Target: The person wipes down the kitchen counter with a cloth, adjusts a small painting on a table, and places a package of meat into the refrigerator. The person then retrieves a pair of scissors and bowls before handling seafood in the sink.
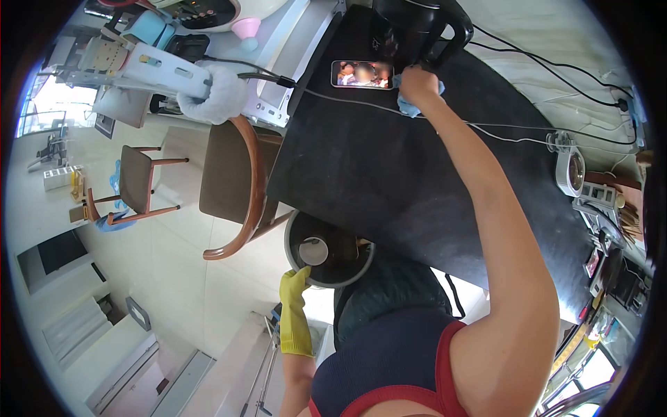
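My right hand, bare, is closed on a light blue cloth pressed to the black tabletop. Just left of it lies a phone with a lit picture on its screen. A black kettle stands right behind that hand, its handle to the right. In a yellow rubber glove, my left hand grips the grey rim of a dark bucket at the table's near edge. A pale round thing shows inside the bucket; I cannot make out what it is.
A thin cable runs across the tabletop past my right hand. On the left stand a wooden chair and another chair farther off. A small white fan-like device and assorted items line the right edge.
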`<state>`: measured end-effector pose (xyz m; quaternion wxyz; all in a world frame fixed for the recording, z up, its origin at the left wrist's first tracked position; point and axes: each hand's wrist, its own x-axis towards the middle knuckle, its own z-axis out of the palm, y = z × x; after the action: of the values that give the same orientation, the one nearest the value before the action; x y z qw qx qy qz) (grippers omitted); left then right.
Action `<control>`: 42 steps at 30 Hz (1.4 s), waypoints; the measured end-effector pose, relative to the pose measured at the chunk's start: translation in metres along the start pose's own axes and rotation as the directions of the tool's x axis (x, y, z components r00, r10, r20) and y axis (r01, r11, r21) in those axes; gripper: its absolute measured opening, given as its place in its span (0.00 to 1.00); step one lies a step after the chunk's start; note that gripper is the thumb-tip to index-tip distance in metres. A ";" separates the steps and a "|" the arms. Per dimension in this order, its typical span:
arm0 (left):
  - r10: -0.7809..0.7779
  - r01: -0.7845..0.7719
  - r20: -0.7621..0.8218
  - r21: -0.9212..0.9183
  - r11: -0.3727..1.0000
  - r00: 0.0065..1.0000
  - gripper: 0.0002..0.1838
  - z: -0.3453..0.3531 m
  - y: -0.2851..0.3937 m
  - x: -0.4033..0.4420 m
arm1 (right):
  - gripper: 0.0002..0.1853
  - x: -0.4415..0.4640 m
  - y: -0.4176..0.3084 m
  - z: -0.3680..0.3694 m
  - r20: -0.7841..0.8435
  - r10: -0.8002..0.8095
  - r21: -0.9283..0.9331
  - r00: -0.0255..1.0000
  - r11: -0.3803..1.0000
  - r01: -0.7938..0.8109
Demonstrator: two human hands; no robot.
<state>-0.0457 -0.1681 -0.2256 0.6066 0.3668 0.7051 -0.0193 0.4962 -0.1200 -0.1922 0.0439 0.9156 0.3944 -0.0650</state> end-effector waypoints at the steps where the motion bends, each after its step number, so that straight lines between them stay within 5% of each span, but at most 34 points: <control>1: -0.002 0.002 -0.001 0.000 1.000 1.000 0.13 0.000 0.001 -0.002 | 0.14 -0.008 0.003 -0.006 -0.065 0.040 0.028 0.997 0.999 -0.038; 6: -0.003 0.003 0.020 -0.018 1.000 1.000 0.14 -0.004 -0.005 0.004 | 0.18 -0.101 0.012 -0.077 -0.493 0.117 0.485 0.862 0.860 0.160; 12: 0.021 -0.021 0.043 0.006 1.000 0.999 0.12 -0.008 -0.010 0.007 | 0.20 -0.218 -0.043 -0.013 -0.518 0.026 0.620 0.855 0.700 0.354; 16: 0.019 -0.018 0.036 -0.026 0.999 0.999 0.13 -0.010 -0.018 0.009 | 0.23 -0.229 -0.054 0.070 -0.497 0.027 0.548 0.867 0.784 0.290; 19: 0.011 -0.010 0.040 -0.026 1.000 0.999 0.13 -0.014 -0.015 0.009 | 0.36 -0.233 -0.067 0.076 -0.383 0.075 0.257 0.921 0.966 0.028; 26: -0.013 0.012 -0.008 -0.027 1.000 1.000 0.13 -0.017 -0.016 0.006 | 0.34 -0.138 -0.082 0.098 -0.435 0.253 0.277 0.864 0.951 -0.138; 32: -0.009 0.009 -0.002 -0.115 0.993 1.000 0.14 -0.019 -0.012 0.004 | 0.29 -0.076 -0.130 0.080 -0.399 0.030 0.192 0.917 0.980 0.052; 36: 0.017 -0.013 0.033 -0.118 0.993 0.999 0.13 -0.027 -0.012 0.016 | 0.24 -0.095 -0.161 0.070 -0.265 -0.335 0.155 0.904 0.911 0.383; 38: 0.029 -0.027 0.032 -0.072 0.997 0.999 0.12 -0.028 -0.009 0.018 | 0.21 -0.148 -0.175 0.080 -0.328 -0.563 0.015 0.759 0.800 0.600; 40: 0.031 -0.028 0.030 -0.078 0.997 0.999 0.14 -0.027 0.006 0.010 | 0.17 -0.208 -0.185 0.105 -0.376 -0.665 0.262 0.645 0.591 0.763; 42: 0.041 -0.040 0.037 -0.029 0.999 0.998 0.13 -0.033 0.006 0.018 | 0.15 -0.264 -0.178 0.108 -0.416 -0.733 0.289 0.538 0.455 0.842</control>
<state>-0.0699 -0.1393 -0.2298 0.6250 0.3719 0.6863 -0.0040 0.1778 -0.2017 -0.2637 -0.2543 0.6077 0.7498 -0.0614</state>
